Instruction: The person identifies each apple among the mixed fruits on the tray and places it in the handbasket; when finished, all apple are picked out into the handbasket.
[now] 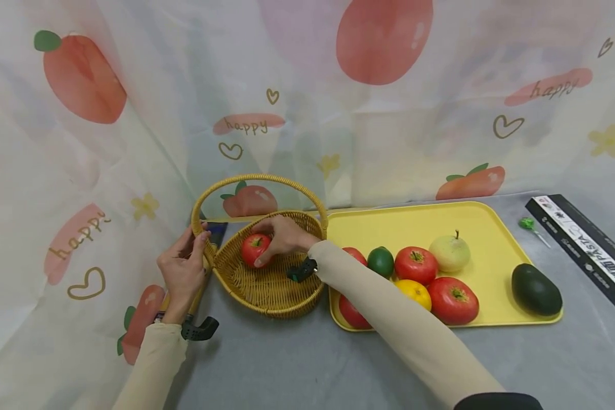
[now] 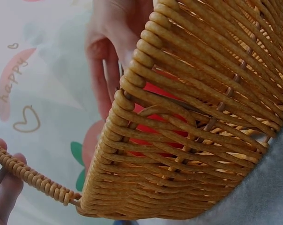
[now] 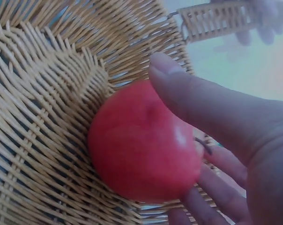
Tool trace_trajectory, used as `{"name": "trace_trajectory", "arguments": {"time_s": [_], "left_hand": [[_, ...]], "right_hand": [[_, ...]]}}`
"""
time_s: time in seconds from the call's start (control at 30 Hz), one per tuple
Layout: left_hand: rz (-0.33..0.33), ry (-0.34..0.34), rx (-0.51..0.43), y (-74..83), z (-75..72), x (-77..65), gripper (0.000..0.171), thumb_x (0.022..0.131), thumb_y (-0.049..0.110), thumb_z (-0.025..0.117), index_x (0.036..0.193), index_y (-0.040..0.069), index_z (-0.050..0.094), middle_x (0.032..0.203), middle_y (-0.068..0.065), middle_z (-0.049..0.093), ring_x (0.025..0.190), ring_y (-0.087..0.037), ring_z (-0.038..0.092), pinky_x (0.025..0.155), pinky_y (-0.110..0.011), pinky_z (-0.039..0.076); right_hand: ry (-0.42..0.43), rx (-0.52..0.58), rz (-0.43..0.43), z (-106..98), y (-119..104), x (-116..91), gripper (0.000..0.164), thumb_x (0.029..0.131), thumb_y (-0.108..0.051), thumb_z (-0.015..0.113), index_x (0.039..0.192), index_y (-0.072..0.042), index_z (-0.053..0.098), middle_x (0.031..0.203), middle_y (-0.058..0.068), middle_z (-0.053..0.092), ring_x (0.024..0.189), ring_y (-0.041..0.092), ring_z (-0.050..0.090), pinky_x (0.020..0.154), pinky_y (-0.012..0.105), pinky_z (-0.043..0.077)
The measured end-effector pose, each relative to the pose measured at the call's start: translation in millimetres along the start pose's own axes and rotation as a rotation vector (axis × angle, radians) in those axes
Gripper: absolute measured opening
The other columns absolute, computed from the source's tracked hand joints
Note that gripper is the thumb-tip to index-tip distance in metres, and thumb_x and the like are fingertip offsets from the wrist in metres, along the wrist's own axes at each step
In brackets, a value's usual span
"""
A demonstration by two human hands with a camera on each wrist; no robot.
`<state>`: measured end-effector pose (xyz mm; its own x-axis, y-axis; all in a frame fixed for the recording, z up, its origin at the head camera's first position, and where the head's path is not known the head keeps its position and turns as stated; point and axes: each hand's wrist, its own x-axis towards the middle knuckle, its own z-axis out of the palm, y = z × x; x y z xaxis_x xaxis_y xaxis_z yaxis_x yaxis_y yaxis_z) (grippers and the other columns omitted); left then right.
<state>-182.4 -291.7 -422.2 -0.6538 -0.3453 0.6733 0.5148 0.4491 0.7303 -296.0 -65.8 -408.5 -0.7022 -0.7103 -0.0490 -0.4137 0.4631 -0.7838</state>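
A wicker basket (image 1: 266, 296) with a tall arched handle stands on the grey cloth. My left hand (image 1: 183, 272) pinches the lower left end of the handle; its fingertips (image 2: 8, 190) also show in the left wrist view. Inside the basket, at its left side, is a red apple (image 1: 253, 251). My right hand (image 1: 288, 234) reaches in over the rim and holds this apple (image 3: 141, 145) between thumb and fingers, the apple against the woven wall. Through the wicker in the left wrist view, red patches of the apple (image 2: 156, 136) are visible.
Right of the basket lies a yellow tray (image 1: 497, 250) with several red apples (image 1: 454, 300), a green lime-like fruit (image 1: 381, 262), a yellow fruit (image 1: 413, 293), a pale pear (image 1: 450, 253) and an avocado (image 1: 536, 289). Beyond are a green lollipop (image 1: 528, 224) and a long black box (image 1: 584, 250).
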Motion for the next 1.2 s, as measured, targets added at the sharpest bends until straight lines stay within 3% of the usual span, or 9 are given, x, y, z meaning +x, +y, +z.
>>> {"name": "trace_trajectory", "arguments": {"time_s": [0.27, 0.43, 0.67, 0.83, 1.0, 1.2], "left_hand": [[-0.002, 0.010, -0.001, 1.0, 1.3, -0.5, 0.035, 0.102, 0.003, 0.070, 0.136, 0.013, 0.073, 0.118, -0.023, 0.078, 0.095, 0.003, 0.076, 0.079, -0.011, 0.057], [-0.001, 0.006, -0.018, 1.9, 1.4, -0.9, 0.035, 0.102, 0.002, 0.069, 0.135, 0.011, 0.073, 0.118, -0.026, 0.077, 0.096, 0.002, 0.076, 0.080, -0.011, 0.057], [-0.013, 0.006, -0.018, 2.6, 1.9, -0.9, 0.035, 0.102, 0.003, 0.069, 0.136, 0.012, 0.073, 0.119, -0.027, 0.076, 0.097, 0.002, 0.076, 0.080, -0.011, 0.057], [0.003, 0.006, -0.026, 4.6, 1.9, 0.4, 0.035, 0.101, 0.001, 0.069, 0.135, 0.010, 0.073, 0.118, -0.030, 0.075, 0.097, 0.001, 0.076, 0.080, -0.011, 0.057], [0.007, 0.003, -0.029, 2.8, 2.2, -0.6, 0.036, 0.101, 0.000, 0.070, 0.135, 0.010, 0.073, 0.118, -0.025, 0.077, 0.096, 0.002, 0.076, 0.080, -0.012, 0.058], [-0.021, -0.003, -0.031, 2.1, 2.0, 1.7, 0.032, 0.102, 0.004, 0.070, 0.134, 0.002, 0.073, 0.119, -0.024, 0.077, 0.098, 0.003, 0.076, 0.083, -0.012, 0.058]], "right_hand": [[-0.008, -0.031, -0.038, -12, -15, -21, 0.088, 0.075, -0.030, 0.099, 0.151, -0.010, 0.060, 0.153, 0.006, 0.063, 0.143, 0.024, 0.057, 0.118, 0.040, 0.047], [-0.055, -0.024, -0.159, -23, -30, -48, 0.090, 0.076, -0.033, 0.099, 0.152, -0.011, 0.058, 0.155, 0.005, 0.061, 0.144, 0.025, 0.056, 0.120, 0.044, 0.045], [-0.065, 0.097, -0.312, -44, -41, -101, 0.085, 0.075, -0.023, 0.100, 0.150, -0.015, 0.061, 0.150, -0.001, 0.063, 0.138, 0.019, 0.061, 0.118, 0.046, 0.048], [-0.002, 0.159, -0.311, -64, -26, -144, 0.083, 0.074, -0.020, 0.100, 0.148, -0.022, 0.063, 0.148, -0.007, 0.064, 0.136, 0.020, 0.062, 0.116, 0.048, 0.049], [0.098, 0.165, -0.240, -83, 4, -193, 0.080, 0.078, -0.021, 0.097, 0.149, -0.027, 0.062, 0.150, -0.004, 0.064, 0.136, 0.025, 0.061, 0.115, 0.055, 0.049], [0.228, -0.003, -0.167, -96, 44, -239, 0.080, 0.076, -0.021, 0.098, 0.148, -0.024, 0.063, 0.145, -0.002, 0.067, 0.130, 0.018, 0.064, 0.108, 0.058, 0.053]]}}
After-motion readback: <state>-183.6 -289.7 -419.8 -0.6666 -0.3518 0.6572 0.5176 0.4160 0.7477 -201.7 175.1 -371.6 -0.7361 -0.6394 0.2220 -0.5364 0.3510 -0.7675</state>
